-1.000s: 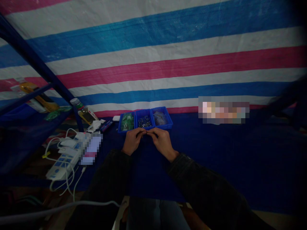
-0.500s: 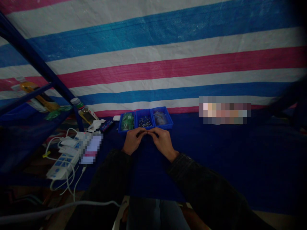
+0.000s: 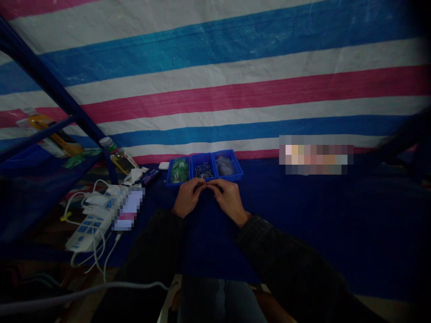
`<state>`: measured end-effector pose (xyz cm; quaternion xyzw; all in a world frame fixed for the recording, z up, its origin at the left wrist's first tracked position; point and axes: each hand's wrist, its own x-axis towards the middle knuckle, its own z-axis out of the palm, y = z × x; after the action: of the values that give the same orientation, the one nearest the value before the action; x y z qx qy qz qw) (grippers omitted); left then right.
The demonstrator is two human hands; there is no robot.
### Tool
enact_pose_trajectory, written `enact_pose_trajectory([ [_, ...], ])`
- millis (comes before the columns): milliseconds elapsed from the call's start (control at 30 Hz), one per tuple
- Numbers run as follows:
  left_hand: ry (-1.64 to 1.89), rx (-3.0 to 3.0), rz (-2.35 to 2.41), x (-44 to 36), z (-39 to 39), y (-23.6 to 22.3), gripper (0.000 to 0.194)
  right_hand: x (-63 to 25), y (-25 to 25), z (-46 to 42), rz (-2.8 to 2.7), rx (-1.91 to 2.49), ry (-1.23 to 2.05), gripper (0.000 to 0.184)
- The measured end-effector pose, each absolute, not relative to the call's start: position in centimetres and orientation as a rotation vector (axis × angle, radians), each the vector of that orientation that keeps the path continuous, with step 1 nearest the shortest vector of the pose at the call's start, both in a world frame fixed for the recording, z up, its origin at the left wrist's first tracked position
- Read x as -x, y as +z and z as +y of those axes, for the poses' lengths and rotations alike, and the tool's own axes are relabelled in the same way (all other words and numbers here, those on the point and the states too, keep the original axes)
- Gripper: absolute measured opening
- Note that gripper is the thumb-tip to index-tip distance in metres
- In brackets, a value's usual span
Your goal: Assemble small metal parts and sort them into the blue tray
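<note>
1. Left hand (image 3: 186, 198), one: fingers (image 3: 201, 182) drawn in to a narrow pinch, just in front of the middle tray. We cannot tell what, if anything, they hold.
2. Right hand (image 3: 229, 199), one: fingers (image 3: 212, 183) equally narrow, tips meeting or nearly meeting the left's. Contents of this pinch (too small and dim for us to read) go unlisted.
3. Blue trays, three, side by side at the back of the desk (image 3: 303, 220): left tray (image 3: 173, 184) with green pieces (image 3: 179, 171); middle tray (image 3: 201, 156) with loose metal pins (image 3: 203, 171); right tray (image 3: 235, 177) with clear pieces (image 3: 225, 166).
4. To our left: power strip (image 3: 80, 238) with white cables (image 3: 98, 246), and an upright-leaning bottle (image 3: 119, 158).
5. Hazards, in our judgement: anything small between the fingertips could slip if the pinch loosens or skews, and dim light would make it hard to find; a knuckle catching a near tray wall could jog the trays and mix or spill their pieces.
</note>
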<state>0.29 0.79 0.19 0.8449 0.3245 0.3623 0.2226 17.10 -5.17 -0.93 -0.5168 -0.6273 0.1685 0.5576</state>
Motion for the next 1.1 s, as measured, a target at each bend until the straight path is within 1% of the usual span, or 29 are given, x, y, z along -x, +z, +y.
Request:
enact_pose_trajectory([
  [367, 0.940, -2.330, 0.897, -0.23, 0.71, 0.51, 0.021, -17.06, -1.24, -5.15, -1.502, 1.182, 0.358, 0.015],
  [767, 0.903, -2.341, 1.028, -0.08, 0.87, 0.31, 0.044, -16.88, -1.34, -5.27, -1.547, 1.131, 0.324, 0.018],
  [867, 0.904, -2.322, 0.993, -0.11, 0.81, 0.31, 0.041, -16.95, -0.97, -5.38, -1.530, 1.139, 0.320, 0.017],
  [1100, 0.977, -2.310, 0.918, -0.28, 0.79, 0.22, 0.026, -17.17, -0.65, -5.29, -1.507, 1.157, 0.308, 0.017],
])
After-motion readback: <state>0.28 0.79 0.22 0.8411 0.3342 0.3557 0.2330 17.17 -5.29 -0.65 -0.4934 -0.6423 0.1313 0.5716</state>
